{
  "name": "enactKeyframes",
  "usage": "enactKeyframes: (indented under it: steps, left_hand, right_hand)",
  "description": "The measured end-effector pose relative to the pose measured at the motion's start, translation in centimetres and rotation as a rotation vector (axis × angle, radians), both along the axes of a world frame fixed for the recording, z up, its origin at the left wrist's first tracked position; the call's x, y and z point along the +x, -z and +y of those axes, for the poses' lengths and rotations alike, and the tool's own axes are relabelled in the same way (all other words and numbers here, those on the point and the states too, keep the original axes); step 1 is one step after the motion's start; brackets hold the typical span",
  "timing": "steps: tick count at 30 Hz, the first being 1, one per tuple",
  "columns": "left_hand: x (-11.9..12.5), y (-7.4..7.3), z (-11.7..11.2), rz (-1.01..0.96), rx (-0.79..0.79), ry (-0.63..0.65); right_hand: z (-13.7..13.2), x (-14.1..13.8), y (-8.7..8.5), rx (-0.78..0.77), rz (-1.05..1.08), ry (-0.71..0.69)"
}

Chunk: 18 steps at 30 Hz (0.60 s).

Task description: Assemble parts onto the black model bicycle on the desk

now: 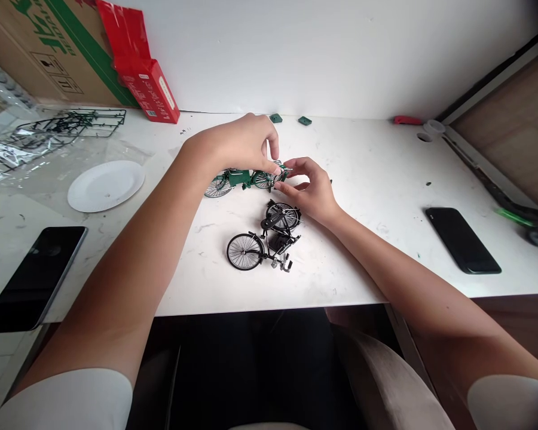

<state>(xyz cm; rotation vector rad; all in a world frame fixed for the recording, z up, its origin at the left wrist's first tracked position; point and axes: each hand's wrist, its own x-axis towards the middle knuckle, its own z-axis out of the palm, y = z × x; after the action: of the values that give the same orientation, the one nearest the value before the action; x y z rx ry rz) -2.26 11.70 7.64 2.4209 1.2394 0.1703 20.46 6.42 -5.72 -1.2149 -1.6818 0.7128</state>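
Note:
Toward the back of the white table, a green model bicycle (pixel 239 177) stands with its right end between my two hands. My left hand (pixel 247 143) reaches over it from above, with thumb and fingertips closed at the rear rack or wheel area. From the right, my right hand (pixel 311 188) pinches the same end between thumb and index finger. Fingers partly cover the exact part being gripped. Nearer to me, a black model bicycle (pixel 275 236) lies below my right hand, apart from both hands.
A white paper plate (pixel 106 186) and dark plastic sprues (pixel 72 131) are on the left. Phones lie at the left (pixel 36 278) and right (pixel 463 240). A red package (pixel 150 89) and cardboard box (pixel 58 54) stand behind. Small green pieces (pixel 305 120) lie near the wall.

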Motion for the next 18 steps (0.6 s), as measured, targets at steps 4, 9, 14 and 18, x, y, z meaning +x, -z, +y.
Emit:
enactKeyframes:
  steps: [4,9,14,18]
  left_hand:
    - [-0.06,0.43,0.33,0.000,-0.013,0.014]
    - [0.17,0.82,0.35,-0.074,0.013,-0.044]
    - [0.27,0.69,0.22,-0.137,0.035,-0.064]
    - [0.27,0.67,0.18,-0.190,0.050,-0.053]
  right_hand:
    - [0.01,0.00,0.05,0.000,-0.003,-0.001]
    - [-0.01,0.00,0.09,-0.007,0.020,0.009]
    - [-0.04,0.06,0.01,0.002,0.011,-0.001]
    - [-0.10,0.18,0.03,0.012,0.009,-0.015]
